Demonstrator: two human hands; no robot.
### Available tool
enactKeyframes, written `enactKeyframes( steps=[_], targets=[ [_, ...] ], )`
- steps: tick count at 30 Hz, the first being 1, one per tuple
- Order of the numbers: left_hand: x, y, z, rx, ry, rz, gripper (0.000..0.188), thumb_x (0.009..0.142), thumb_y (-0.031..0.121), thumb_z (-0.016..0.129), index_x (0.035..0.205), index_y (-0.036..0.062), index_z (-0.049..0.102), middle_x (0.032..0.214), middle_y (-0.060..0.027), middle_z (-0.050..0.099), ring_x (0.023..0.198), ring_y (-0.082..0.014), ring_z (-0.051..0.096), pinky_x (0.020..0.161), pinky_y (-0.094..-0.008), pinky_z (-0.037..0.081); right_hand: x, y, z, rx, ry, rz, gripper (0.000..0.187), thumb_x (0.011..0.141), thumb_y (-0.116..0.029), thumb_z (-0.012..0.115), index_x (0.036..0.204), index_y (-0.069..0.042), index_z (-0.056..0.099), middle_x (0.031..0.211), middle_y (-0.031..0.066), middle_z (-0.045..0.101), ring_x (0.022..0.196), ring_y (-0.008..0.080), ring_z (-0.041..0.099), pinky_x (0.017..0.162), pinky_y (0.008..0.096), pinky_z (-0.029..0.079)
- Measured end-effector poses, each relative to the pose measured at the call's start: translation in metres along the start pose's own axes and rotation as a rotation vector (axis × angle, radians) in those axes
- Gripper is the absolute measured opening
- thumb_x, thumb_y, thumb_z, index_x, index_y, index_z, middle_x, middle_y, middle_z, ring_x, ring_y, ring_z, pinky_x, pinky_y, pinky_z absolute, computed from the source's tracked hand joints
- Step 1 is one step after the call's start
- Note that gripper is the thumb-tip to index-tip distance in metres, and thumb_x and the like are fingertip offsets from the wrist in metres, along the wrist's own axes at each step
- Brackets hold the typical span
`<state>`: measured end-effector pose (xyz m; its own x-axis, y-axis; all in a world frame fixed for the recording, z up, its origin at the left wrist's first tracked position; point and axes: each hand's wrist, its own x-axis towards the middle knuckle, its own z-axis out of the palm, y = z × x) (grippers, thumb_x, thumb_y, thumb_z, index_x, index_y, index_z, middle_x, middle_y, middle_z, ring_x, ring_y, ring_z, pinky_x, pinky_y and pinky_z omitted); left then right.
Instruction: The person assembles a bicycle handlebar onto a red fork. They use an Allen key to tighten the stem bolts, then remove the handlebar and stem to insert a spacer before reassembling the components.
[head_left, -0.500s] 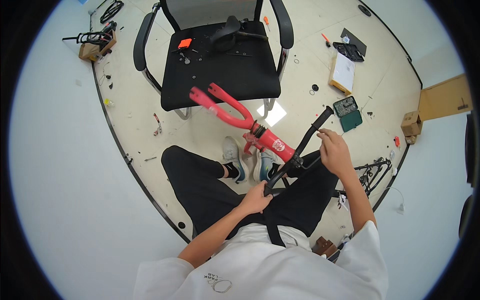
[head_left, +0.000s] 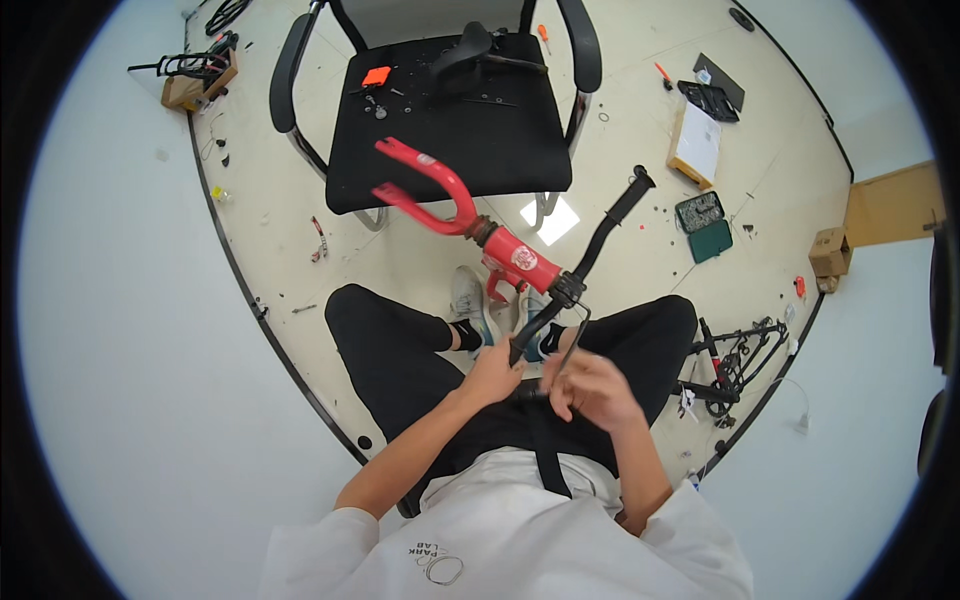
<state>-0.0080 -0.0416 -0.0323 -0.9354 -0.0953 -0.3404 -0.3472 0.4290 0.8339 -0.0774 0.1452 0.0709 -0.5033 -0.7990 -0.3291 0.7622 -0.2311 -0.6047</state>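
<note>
A red bicycle fork and head tube [head_left: 525, 262] lie across the space between my knees, with black handlebars [head_left: 606, 236] clamped at the near end. My left hand [head_left: 490, 374] is wrapped round the handlebar's near end. From the clamp [head_left: 567, 290] a thin bent rod, which looks like a hex key [head_left: 575, 340], reaches down to my right hand [head_left: 597, 390]. The fingers of that hand are curled at the key's lower end and slightly blurred. The red fork legs [head_left: 425, 158] point away to the left, overlapping the front of the chair seat in view.
A black chair [head_left: 440, 150] ahead holds a bicycle saddle [head_left: 465, 58], an orange item [head_left: 376, 76] and small parts. On the floor to the right are an open green case [head_left: 708, 240], a white-topped box [head_left: 695, 145] and a black bicycle frame [head_left: 740, 365]. A cardboard box [head_left: 200, 88] stands far left.
My right hand has come down and left from beside the far grip. The hex key now points toward me instead of right. The fork and handlebars have shifted slightly and turned.
</note>
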Motion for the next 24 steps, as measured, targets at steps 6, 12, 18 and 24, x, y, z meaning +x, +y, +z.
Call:
enactKeyframes(
  steps=[6,12,18,24],
  targets=[
    [-0.006,0.006,-0.008,-0.036,-0.007,-0.017,0.035,0.08,0.011,0.063,0.109,-0.004,0.051,0.066,-0.0238,0.059,0.068,-0.0422,0.062,0.061,-0.0432,0.047,0.044,-0.103,-0.029,-0.519,0.515,-0.401,0.068,0.076,-0.001,0.046,0.144,0.003,0.036,0.138,0.0158,0.053,0.062,0.012,0.058,0.047,0.0181,0.04],
    [0.004,0.016,-0.014,-0.072,-0.06,-0.066,0.034,0.081,0.012,0.064,0.108,-0.004,0.052,0.066,-0.0242,0.06,0.066,-0.0417,0.062,0.059,-0.0439,0.046,0.036,0.042,-0.076,-1.312,0.605,-0.291,0.027,0.08,-0.001,0.05,0.105,0.0,0.061,0.079,0.0115,0.067,0.062,0.0161,0.058,0.062,0.0305,0.047],
    [0.0,0.005,-0.002,0.008,-0.04,-0.046,0.034,0.081,0.01,0.063,0.108,-0.0037,0.047,0.071,-0.0274,0.06,0.073,-0.047,0.061,0.064,-0.0464,0.047,0.015,-0.023,-0.002,0.229,0.191,-0.112,0.045,0.086,-0.023,0.055,0.121,0.005,0.058,0.112,0.0238,0.066,0.044,0.0109,0.049,0.036,0.0225,0.037],
    [-0.004,0.015,-0.002,-0.019,-0.047,-0.068,0.03,0.082,0.01,0.062,0.105,-0.0023,0.047,0.069,-0.0277,0.057,0.073,-0.0479,0.06,0.063,-0.0477,0.045,0.024,-0.06,-0.054,-1.422,0.614,-0.339,0.044,0.093,-0.021,0.044,0.133,-0.003,0.052,0.094,0.0211,0.066,0.064,0.0288,0.061,0.06,0.037,0.047]
  ],
)
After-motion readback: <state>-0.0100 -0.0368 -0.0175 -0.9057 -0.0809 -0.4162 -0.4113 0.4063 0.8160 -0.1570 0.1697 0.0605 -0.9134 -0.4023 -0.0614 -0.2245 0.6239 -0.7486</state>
